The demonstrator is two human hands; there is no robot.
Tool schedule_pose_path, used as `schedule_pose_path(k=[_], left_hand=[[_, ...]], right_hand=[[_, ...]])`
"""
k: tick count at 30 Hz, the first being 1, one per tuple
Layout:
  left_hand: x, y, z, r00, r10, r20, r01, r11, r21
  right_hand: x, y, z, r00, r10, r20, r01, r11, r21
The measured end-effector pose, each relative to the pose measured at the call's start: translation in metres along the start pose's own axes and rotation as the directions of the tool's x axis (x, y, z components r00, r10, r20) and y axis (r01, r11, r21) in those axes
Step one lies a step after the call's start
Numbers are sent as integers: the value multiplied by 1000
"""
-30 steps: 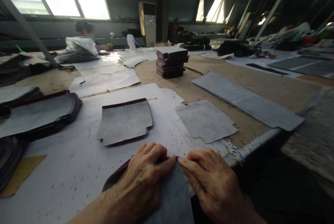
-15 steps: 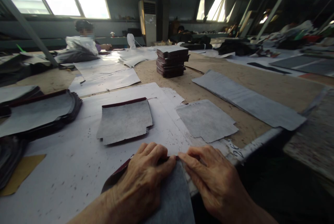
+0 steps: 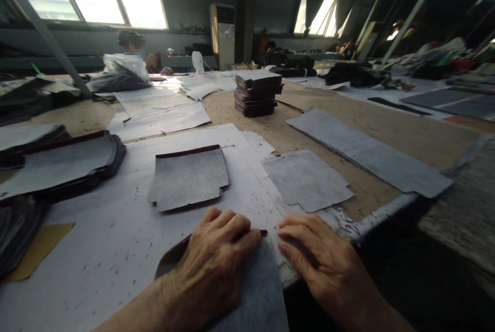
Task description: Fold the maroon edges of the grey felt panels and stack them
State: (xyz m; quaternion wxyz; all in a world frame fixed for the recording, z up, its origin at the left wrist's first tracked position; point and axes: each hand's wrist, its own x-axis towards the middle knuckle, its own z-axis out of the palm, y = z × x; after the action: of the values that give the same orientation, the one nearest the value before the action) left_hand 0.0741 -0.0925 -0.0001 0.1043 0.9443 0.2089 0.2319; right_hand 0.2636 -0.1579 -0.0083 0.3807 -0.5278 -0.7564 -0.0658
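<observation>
My left hand (image 3: pixel 220 252) lies across a grey-backed material piece (image 3: pixel 259 291) at the table's front edge, fingers curled and thumb pressing its folded dark red top edge. Part of that piece is hidden beneath the hand. Just right of its corner is my right hand (image 3: pixel 315 257), thumb and fingers apart, with nothing visible in them. Beyond my hands lies another grey piece with a dark red folded edge (image 3: pixel 191 177). Right of that one, a flat grey piece with notched corners (image 3: pixel 309 180) rests on the table.
Stacks of grey-backed pieces (image 3: pixel 73 162) sit at the left, near a tan card (image 3: pixel 40 249). A dark red stack (image 3: pixel 257 97) stands farther back. Long grey strips (image 3: pixel 367 151) lie at right, by the table edge (image 3: pixel 386 213). Another person (image 3: pixel 129 43) is across the table.
My right hand has drawn off the folded edge, slightly to the right, and its fingers have parted. My left hand stays on the piece. The view has shifted slightly.
</observation>
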Motion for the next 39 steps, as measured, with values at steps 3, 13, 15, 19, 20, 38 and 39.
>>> schedule_pose_path(k=[3,13,15,19,20,38,39], left_hand=[[-1,-1,1,1000,9,-22,-9,1000,3],[-10,-3,-9,984,-4,-177,52,962,267],[-18,-8,-19,986,-12,-166,57,961,269],[-41,-27,-35,990,-7,-139,33,982,184],[-46,-32,-38,991,-8,-134,31,984,174],[-55,-55,-37,982,69,-177,-59,997,58],[-55,-55,-37,983,74,-169,-64,996,66]], right_hand=[[4,-4,2,999,11,-45,-11,1000,0],[6,-21,19,981,-161,103,174,976,-133],[6,-21,18,977,-185,110,200,969,-147],[9,-22,19,968,-227,104,241,958,-157],[10,-22,19,966,-240,95,252,954,-162],[7,-19,17,903,-348,251,410,872,-268],[8,-18,17,897,-355,263,424,861,-282]])
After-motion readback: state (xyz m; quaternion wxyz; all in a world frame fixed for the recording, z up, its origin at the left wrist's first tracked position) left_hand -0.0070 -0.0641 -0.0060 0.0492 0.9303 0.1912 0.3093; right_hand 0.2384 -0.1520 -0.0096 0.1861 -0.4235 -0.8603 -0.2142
